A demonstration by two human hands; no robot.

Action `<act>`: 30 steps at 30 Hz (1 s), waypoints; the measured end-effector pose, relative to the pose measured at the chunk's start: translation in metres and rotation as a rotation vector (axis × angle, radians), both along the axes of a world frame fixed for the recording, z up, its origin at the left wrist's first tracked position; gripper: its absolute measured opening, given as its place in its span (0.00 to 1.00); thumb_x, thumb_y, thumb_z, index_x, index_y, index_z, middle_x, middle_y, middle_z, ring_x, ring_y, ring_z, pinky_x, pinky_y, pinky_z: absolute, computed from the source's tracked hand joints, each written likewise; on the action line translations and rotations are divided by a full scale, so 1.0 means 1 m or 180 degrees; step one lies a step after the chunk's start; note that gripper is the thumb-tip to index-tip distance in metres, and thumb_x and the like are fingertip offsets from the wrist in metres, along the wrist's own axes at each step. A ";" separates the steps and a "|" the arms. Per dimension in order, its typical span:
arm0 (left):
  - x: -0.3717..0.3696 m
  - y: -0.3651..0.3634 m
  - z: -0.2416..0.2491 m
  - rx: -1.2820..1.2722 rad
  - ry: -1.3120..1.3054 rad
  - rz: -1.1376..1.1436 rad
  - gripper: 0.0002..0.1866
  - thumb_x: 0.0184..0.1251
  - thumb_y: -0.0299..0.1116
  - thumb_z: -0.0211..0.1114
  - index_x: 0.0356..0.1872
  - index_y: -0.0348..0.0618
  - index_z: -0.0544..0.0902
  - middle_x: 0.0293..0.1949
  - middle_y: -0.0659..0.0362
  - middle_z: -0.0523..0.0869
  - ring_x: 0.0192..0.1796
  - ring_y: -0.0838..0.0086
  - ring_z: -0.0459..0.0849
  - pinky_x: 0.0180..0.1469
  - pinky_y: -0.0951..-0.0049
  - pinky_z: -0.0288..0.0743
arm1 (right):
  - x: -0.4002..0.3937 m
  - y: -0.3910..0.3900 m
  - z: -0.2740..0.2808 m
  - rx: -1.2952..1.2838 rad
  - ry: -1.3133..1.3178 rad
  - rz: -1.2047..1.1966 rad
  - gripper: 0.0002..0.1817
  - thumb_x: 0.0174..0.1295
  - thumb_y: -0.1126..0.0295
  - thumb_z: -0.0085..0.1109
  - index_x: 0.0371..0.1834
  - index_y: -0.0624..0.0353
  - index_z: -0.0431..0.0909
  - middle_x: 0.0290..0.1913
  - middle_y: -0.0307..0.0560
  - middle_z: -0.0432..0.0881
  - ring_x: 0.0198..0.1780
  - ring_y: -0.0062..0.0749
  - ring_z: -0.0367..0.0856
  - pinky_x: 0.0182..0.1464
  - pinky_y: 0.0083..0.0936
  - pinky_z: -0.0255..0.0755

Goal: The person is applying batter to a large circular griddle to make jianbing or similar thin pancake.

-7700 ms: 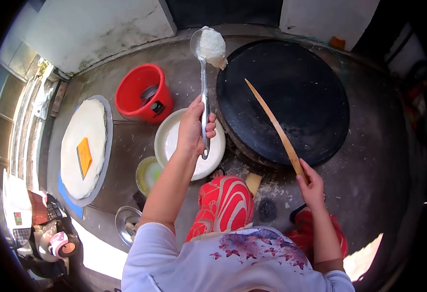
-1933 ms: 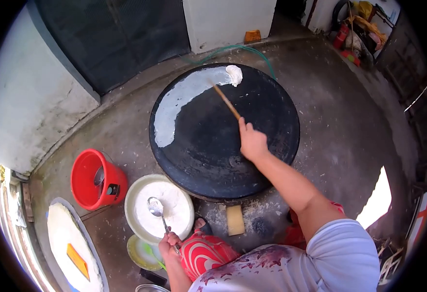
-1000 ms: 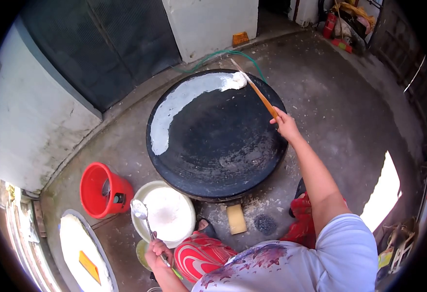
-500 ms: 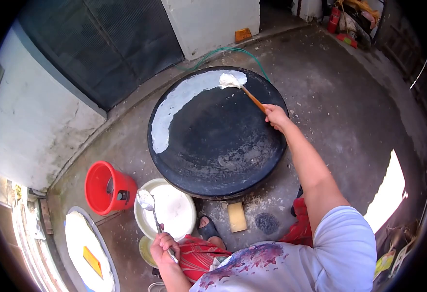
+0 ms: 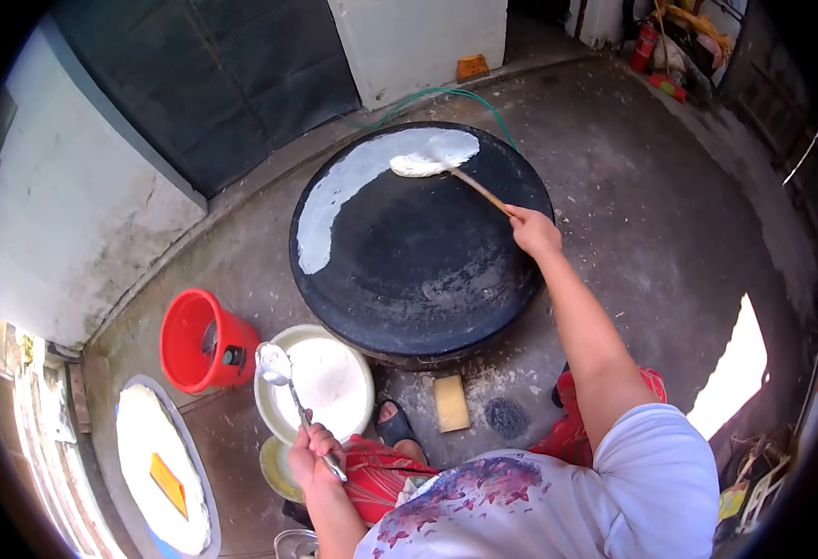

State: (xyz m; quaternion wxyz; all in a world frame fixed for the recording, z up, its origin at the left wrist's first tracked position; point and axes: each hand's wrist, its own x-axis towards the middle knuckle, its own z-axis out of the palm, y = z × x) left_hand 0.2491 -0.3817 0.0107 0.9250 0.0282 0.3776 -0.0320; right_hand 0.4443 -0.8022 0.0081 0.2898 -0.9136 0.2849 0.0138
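My right hand [image 5: 534,231] is closed round the wooden handle of a batter spreader [image 5: 480,191]. Its far end is blurred and meets a lump of white batter [image 5: 418,166] on a large round black griddle [image 5: 409,242]. A band of thin white batter [image 5: 339,200] curves along the griddle's far and left sides. In my left hand [image 5: 316,454] is a metal ladle [image 5: 299,402], its bowl coated white and held above the rim of a white tub [image 5: 368,391] of pale batter.
Left of the tub stands a red bucket [image 5: 230,349]. A round tray [image 5: 206,484] bears white sheets and a yellow scraper [image 5: 168,485]. A yellow block [image 5: 451,403] and a dark scouring pad [image 5: 506,418] lie near my feet. A green hose [image 5: 469,96] runs behind the griddle.
My right hand has turned the spreader, and the batter lump has shifted left and toward me on the griddle. The left hand keeps the ladle over the tub. The view has tilted slightly.
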 end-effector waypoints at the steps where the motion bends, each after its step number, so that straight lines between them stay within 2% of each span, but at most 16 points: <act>1: -0.001 -0.001 0.000 -0.0015 -0.0001 0.0021 0.15 0.70 0.37 0.40 0.45 0.39 0.72 0.21 0.61 0.68 0.17 0.81 0.64 0.15 0.83 0.61 | -0.002 -0.013 -0.025 -0.0012 -0.0239 -0.0389 0.17 0.61 0.60 0.45 0.53 0.37 0.73 0.48 0.42 0.78 0.49 0.38 0.76 0.50 0.31 0.69; 2: -0.002 -0.002 0.001 0.0051 0.0020 0.0017 0.16 0.70 0.37 0.40 0.45 0.36 0.72 0.21 0.62 0.68 0.17 0.81 0.63 0.15 0.83 0.60 | -0.005 -0.023 -0.043 0.0393 -0.0410 -0.0529 0.17 0.61 0.62 0.45 0.53 0.40 0.73 0.48 0.44 0.78 0.49 0.38 0.76 0.51 0.29 0.68; 4: -0.002 -0.001 0.003 0.0124 0.0047 0.0003 0.17 0.70 0.36 0.40 0.46 0.34 0.72 0.20 0.63 0.67 0.16 0.81 0.62 0.15 0.83 0.59 | 0.008 -0.015 -0.091 0.0840 -0.0934 -0.0186 0.17 0.60 0.64 0.46 0.53 0.43 0.73 0.48 0.46 0.78 0.50 0.39 0.75 0.51 0.28 0.68; 6: -0.002 -0.001 0.001 0.0206 -0.0031 -0.0025 0.17 0.70 0.36 0.40 0.46 0.35 0.72 0.21 0.62 0.67 0.17 0.81 0.63 0.15 0.83 0.59 | 0.019 0.024 -0.081 0.0926 -0.0674 0.0220 0.16 0.60 0.65 0.46 0.51 0.46 0.75 0.48 0.48 0.78 0.51 0.38 0.75 0.53 0.30 0.66; 8: -0.001 -0.002 0.002 0.0182 -0.0020 -0.0049 0.17 0.70 0.36 0.39 0.46 0.35 0.72 0.21 0.62 0.67 0.17 0.81 0.63 0.16 0.83 0.60 | 0.024 0.047 -0.052 0.1060 -0.0466 0.0485 0.16 0.60 0.63 0.48 0.51 0.44 0.75 0.47 0.46 0.78 0.50 0.37 0.75 0.52 0.30 0.67; 11: -0.002 0.001 0.001 0.0174 -0.0037 -0.0070 0.17 0.70 0.36 0.39 0.46 0.36 0.72 0.21 0.62 0.67 0.18 0.81 0.63 0.16 0.84 0.60 | 0.019 0.046 -0.005 0.0486 -0.0178 0.0053 0.16 0.60 0.60 0.47 0.51 0.39 0.74 0.48 0.42 0.78 0.51 0.36 0.75 0.52 0.29 0.67; 12: -0.004 0.001 0.000 0.0182 -0.0051 -0.0098 0.17 0.70 0.36 0.39 0.46 0.36 0.72 0.22 0.62 0.68 0.18 0.81 0.63 0.16 0.83 0.60 | 0.028 0.038 -0.025 0.0587 -0.0367 -0.0077 0.16 0.60 0.60 0.47 0.52 0.38 0.74 0.49 0.43 0.77 0.51 0.37 0.75 0.52 0.30 0.67; 13: -0.005 0.004 -0.004 0.0211 -0.0115 -0.0141 0.16 0.70 0.37 0.40 0.46 0.37 0.72 0.22 0.62 0.68 0.18 0.81 0.64 0.16 0.83 0.61 | 0.042 0.038 -0.056 0.0721 -0.0375 0.0186 0.16 0.60 0.61 0.47 0.52 0.38 0.74 0.50 0.43 0.77 0.52 0.38 0.74 0.53 0.30 0.67; 16: -0.006 0.004 -0.005 0.0289 -0.0138 -0.0098 0.16 0.70 0.37 0.40 0.47 0.37 0.72 0.22 0.62 0.68 0.18 0.81 0.64 0.17 0.82 0.61 | 0.041 0.061 -0.059 0.0601 -0.0250 0.0713 0.17 0.58 0.61 0.48 0.51 0.38 0.74 0.50 0.45 0.76 0.53 0.39 0.73 0.55 0.30 0.65; 18: -0.005 0.004 -0.005 0.0267 -0.0134 -0.0089 0.16 0.70 0.37 0.40 0.47 0.38 0.72 0.22 0.62 0.67 0.18 0.81 0.64 0.17 0.82 0.61 | 0.026 0.054 -0.034 0.0562 -0.0153 0.0960 0.16 0.58 0.60 0.49 0.51 0.38 0.74 0.49 0.44 0.77 0.52 0.38 0.74 0.54 0.31 0.66; 20: -0.005 0.005 -0.004 0.0255 -0.0135 -0.0083 0.16 0.70 0.37 0.40 0.47 0.38 0.72 0.22 0.62 0.67 0.18 0.81 0.64 0.17 0.82 0.61 | -0.003 0.045 0.001 0.0180 -0.0144 0.0593 0.16 0.59 0.59 0.48 0.51 0.38 0.75 0.48 0.42 0.78 0.51 0.36 0.75 0.52 0.30 0.68; 22: -0.007 0.005 -0.005 0.0308 -0.0125 -0.0132 0.16 0.70 0.37 0.40 0.47 0.38 0.72 0.22 0.62 0.67 0.18 0.81 0.64 0.17 0.82 0.61 | -0.005 0.027 -0.029 0.0061 -0.0385 -0.0180 0.16 0.60 0.61 0.48 0.51 0.40 0.74 0.47 0.44 0.78 0.49 0.38 0.76 0.51 0.29 0.68; 24: -0.008 0.004 -0.004 0.0324 -0.0110 -0.0127 0.16 0.70 0.37 0.40 0.47 0.38 0.72 0.22 0.62 0.67 0.18 0.82 0.64 0.17 0.82 0.61 | 0.007 0.028 -0.063 0.0826 -0.0754 0.0042 0.16 0.60 0.63 0.47 0.51 0.44 0.74 0.47 0.48 0.78 0.50 0.40 0.76 0.52 0.29 0.67; 25: -0.006 0.002 -0.002 0.0332 -0.0117 -0.0133 0.16 0.70 0.37 0.40 0.46 0.38 0.72 0.22 0.62 0.67 0.18 0.82 0.63 0.17 0.82 0.60 | 0.013 0.037 -0.070 0.0860 -0.0700 0.0389 0.16 0.60 0.63 0.47 0.51 0.45 0.74 0.47 0.50 0.78 0.50 0.41 0.75 0.52 0.29 0.67; 27: -0.004 0.002 -0.003 0.0303 -0.0089 -0.0121 0.16 0.70 0.37 0.40 0.46 0.39 0.72 0.22 0.62 0.67 0.18 0.82 0.63 0.17 0.82 0.60 | 0.020 0.073 -0.065 0.0894 -0.0662 0.0947 0.15 0.60 0.64 0.47 0.50 0.47 0.75 0.47 0.52 0.77 0.51 0.42 0.74 0.53 0.29 0.66; 30: -0.006 0.002 -0.001 0.0327 -0.0069 -0.0126 0.15 0.70 0.37 0.40 0.46 0.39 0.72 0.22 0.62 0.67 0.18 0.82 0.63 0.17 0.82 0.60 | 0.021 0.070 -0.036 0.0950 -0.0144 0.1092 0.15 0.59 0.62 0.49 0.49 0.42 0.76 0.46 0.46 0.78 0.50 0.38 0.75 0.52 0.27 0.67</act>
